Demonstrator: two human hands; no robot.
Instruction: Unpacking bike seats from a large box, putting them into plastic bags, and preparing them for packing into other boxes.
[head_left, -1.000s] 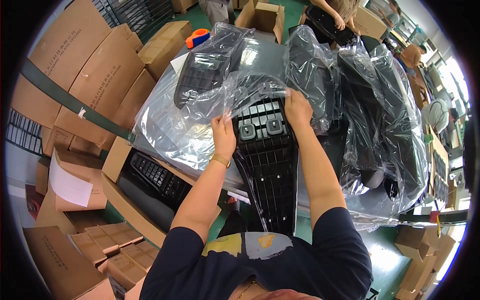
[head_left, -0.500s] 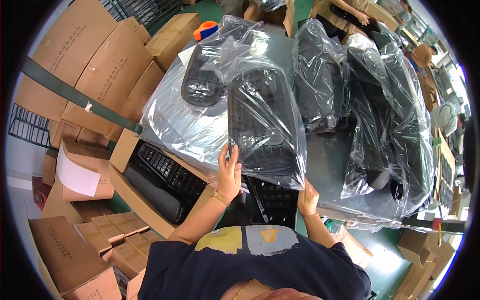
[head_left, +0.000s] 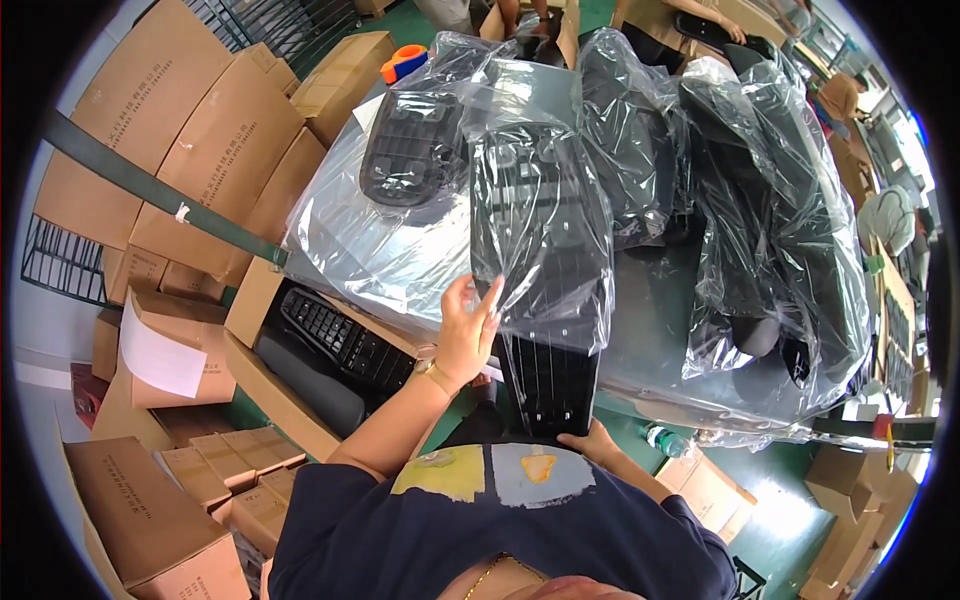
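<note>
black ribbed panel: one; lower end bare near the person's body, upper part inside a clear bag over the grey table.
right hand: thumb at the bare end; other fingers hidden, grip cannot be told.
left hand: fingers apart, at the bag's left edge.
handling, as judged: steady the bare end, ease film evenly down both edges, guard against snags on ribs and studs.
open carton, left of the table: a ribbed black part beside a smooth black pad.
clear bags, on the table: ribbed panel at left, black pieces at right.
stacked cartons, beyond at left: contents not visible.
</note>
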